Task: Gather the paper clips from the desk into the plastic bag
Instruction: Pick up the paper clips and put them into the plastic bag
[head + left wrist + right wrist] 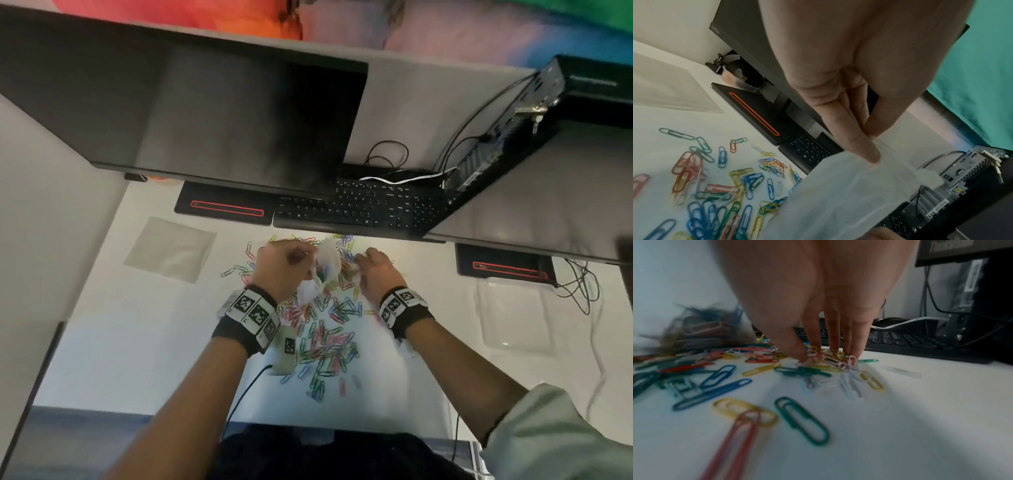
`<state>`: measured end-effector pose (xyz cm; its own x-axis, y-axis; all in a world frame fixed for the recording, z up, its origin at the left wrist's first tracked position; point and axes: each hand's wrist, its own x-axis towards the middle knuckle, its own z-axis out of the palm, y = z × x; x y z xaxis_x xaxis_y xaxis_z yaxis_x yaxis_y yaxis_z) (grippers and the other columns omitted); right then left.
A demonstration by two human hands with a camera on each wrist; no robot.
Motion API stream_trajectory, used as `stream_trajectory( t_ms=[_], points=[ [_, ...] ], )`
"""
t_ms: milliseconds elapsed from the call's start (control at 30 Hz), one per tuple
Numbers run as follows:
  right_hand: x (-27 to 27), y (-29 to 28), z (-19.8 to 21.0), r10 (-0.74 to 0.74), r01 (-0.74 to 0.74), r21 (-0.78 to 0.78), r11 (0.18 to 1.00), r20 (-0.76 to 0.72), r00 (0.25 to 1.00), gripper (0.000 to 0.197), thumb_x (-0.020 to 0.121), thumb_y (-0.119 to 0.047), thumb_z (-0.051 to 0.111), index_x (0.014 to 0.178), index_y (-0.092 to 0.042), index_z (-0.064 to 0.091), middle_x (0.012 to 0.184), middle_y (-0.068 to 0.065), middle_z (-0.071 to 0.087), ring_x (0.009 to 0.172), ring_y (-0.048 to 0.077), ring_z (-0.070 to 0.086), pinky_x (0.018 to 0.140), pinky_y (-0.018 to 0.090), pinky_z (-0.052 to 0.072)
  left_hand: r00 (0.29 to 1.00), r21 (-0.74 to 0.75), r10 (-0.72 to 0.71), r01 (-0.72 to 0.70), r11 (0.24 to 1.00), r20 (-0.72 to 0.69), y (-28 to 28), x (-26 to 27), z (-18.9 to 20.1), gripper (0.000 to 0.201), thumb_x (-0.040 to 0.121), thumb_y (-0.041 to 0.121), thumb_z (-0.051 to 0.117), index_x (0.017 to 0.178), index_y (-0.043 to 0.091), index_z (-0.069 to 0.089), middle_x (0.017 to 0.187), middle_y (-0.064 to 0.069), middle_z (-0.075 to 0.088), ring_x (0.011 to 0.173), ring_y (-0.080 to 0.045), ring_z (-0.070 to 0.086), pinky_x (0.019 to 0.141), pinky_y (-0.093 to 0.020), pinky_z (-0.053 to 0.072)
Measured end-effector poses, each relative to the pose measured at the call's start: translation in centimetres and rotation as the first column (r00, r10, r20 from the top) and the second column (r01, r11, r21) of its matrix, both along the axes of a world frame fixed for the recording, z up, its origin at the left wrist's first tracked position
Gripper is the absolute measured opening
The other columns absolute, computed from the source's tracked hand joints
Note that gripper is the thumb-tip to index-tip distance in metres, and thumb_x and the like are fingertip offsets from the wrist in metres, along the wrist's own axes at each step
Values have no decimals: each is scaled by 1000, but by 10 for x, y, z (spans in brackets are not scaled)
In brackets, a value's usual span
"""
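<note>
Several coloured paper clips (329, 339) lie scattered over the white desk (137, 342), between and in front of both hands. My left hand (281, 267) pinches the rim of a thin clear plastic bag (325, 263) and holds it up above the pile; some clips show inside it. In the left wrist view, thumb and fingers of the left hand (873, 146) squeeze the bag (849, 194) edge, with clips (715, 194) below. My right hand (373, 270) points down at the desk to the right of the bag. Its fingertips (835, 350) and thumb close round a small bunch of clips (830, 361).
A black keyboard (359, 209) and a monitor (205, 113) stand just beyond the clips. A flat clear sheet (171, 250) lies at the left, a clear plastic tray (520, 315) at the right. A computer case (507, 137) and cables (579, 287) fill the far right.
</note>
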<state>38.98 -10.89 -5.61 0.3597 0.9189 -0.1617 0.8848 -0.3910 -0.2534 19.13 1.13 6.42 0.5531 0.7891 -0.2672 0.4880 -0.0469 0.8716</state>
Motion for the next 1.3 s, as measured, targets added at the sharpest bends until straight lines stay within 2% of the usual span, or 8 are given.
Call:
stream_trajectory(
  t_ms=[167,300,400,567,700,933,1200,1300],
  points=[
    [12,-2,7,62,-54,-125,991,62,996,29,85,-1,57,108,-13,68,103,6,57,94,24,59,81,30,53,998,20,-61,62,998,-15,-9,11,-5,11,89,11,68,97,13,76,82,-1,77,67,-11,74,73,-34,63],
    [21,-2,28,-285,278,-65,958,-159,945,18,91,-19,61,94,-12,77,96,6,73,88,23,67,84,28,53,997,-36,-71,71,997,-12,-13,14,-9,12,90,11,68,99,14,75,82,0,76,70,-12,74,74,-35,63],
    [26,-11,49,-573,629,-103,770,-544,613,13,82,-27,75,88,-16,79,87,1,75,78,12,68,73,20,54,997,-22,-71,72,997,8,-13,14,-10,11,89,11,68,97,13,75,80,-1,76,68,-13,74,72,-35,63],
    [11,-22,102,-275,715,-243,656,-959,-73,28,80,-4,72,107,3,69,107,17,71,98,23,70,85,28,57,996,-99,-93,93,991,10,-14,21,-13,15,91,11,66,103,9,74,84,-4,76,72,-13,75,73,-35,63],
    [-17,-19,121,-162,660,-270,701,-962,-222,28,84,-1,66,110,7,65,107,17,71,96,23,70,82,26,58,992,-112,-121,123,986,24,-18,29,-15,14,91,8,64,103,7,73,84,-6,76,74,-17,75,73,-34,63],
    [-49,-2,97,-380,684,-254,684,-924,38,23,89,6,58,110,4,66,109,19,69,96,24,68,84,28,58,979,-56,-200,202,978,39,-26,31,-18,12,92,13,64,95,14,75,77,-5,75,72,-20,74,72,-36,63],
    [-62,2,98,-331,398,60,915,-451,829,21,86,-7,62,91,-18,78,69,0,67,53,6,53,54,14,43,959,16,-281,281,960,33,-23,27,-20,11,90,16,66,91,19,76,76,-4,76,67,-16,73,73,-36,63],
    [-59,0,100,-215,254,38,966,-425,880,22,90,-10,60,99,-21,76,87,2,73,71,16,64,67,21,49,964,23,-264,263,964,40,-19,23,-17,11,91,14,66,95,17,76,77,-4,75,68,-18,73,73,-35,63]
  ],
)
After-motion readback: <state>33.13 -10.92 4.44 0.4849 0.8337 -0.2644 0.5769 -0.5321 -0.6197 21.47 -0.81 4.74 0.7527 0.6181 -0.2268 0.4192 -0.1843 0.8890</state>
